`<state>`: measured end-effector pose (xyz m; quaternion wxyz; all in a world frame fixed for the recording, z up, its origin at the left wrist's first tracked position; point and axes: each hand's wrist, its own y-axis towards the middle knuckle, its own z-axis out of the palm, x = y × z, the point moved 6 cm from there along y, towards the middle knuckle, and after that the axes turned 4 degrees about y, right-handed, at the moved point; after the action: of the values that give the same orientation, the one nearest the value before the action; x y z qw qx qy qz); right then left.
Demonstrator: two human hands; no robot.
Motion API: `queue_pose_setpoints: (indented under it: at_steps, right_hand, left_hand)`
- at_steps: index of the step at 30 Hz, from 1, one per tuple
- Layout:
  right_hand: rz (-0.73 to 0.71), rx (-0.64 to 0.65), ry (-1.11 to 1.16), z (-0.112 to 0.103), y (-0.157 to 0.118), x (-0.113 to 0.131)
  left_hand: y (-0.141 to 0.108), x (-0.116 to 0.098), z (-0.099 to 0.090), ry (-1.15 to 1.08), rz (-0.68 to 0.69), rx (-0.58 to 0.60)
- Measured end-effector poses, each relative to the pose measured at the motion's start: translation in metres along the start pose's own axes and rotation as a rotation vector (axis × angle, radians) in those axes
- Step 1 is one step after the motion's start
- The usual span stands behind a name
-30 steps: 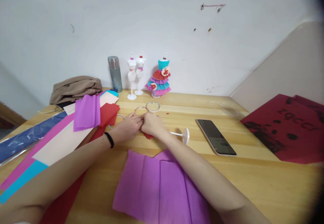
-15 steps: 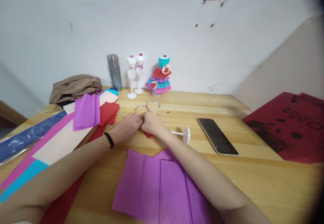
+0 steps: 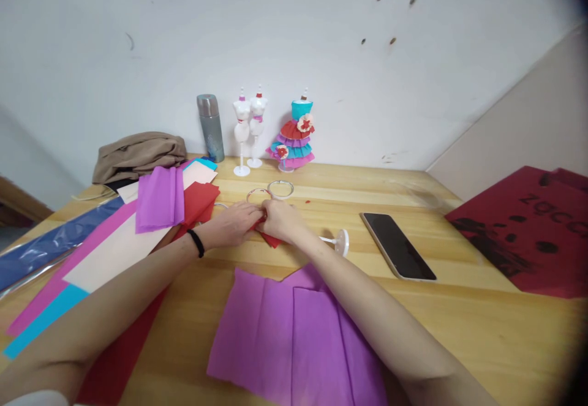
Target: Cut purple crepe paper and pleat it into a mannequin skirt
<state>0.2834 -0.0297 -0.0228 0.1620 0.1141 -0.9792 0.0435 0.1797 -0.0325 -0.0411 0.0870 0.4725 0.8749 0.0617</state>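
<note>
My left hand (image 3: 235, 225), with a black band at its wrist, and my right hand (image 3: 282, 219) meet over the middle of the table. Both have closed fingers, pinching red crepe paper (image 3: 272, 240) that shows between and below them. From under my right forearm pokes the white stand (image 3: 340, 243) of a small figure lying on its side; its body is hidden by my hands. Just beyond my fingers lie rolls of tape (image 3: 280, 189). A large purple crepe sheet (image 3: 271, 332) is spread nearer to me, partly beneath my right forearm.
Folded purple paper (image 3: 158, 201), red pieces and long coloured strips cover the left side. At the back stand a thermos (image 3: 211, 129), two white mannequins (image 3: 241, 133) and one in a ruffled paper dress (image 3: 296, 130). A phone (image 3: 397, 247) and a red bag (image 3: 528, 228) lie right.
My hands have drawn slightly apart at the fingertips, and more of the red paper shows between them. The whole view has shifted a little.
</note>
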Motion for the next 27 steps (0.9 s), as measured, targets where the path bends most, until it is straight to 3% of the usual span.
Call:
queue_pose_setpoints:
  at_steps: [13, 20, 27]
  right_hand:
    - [0.0, 0.012, 0.01, -0.003, -0.003, 0.002]
    - [0.004, 0.025, 0.013, -0.004, -0.003, 0.002]
    - [0.012, 0.044, 0.002, -0.006, -0.006, 0.004]
  left_hand:
    - [0.0, 0.002, -0.011, -0.035, -0.053, 0.088]
    - [-0.001, 0.004, -0.012, -0.024, -0.09, 0.054]
    - [-0.001, -0.002, -0.016, 0.037, 0.026, 0.041]
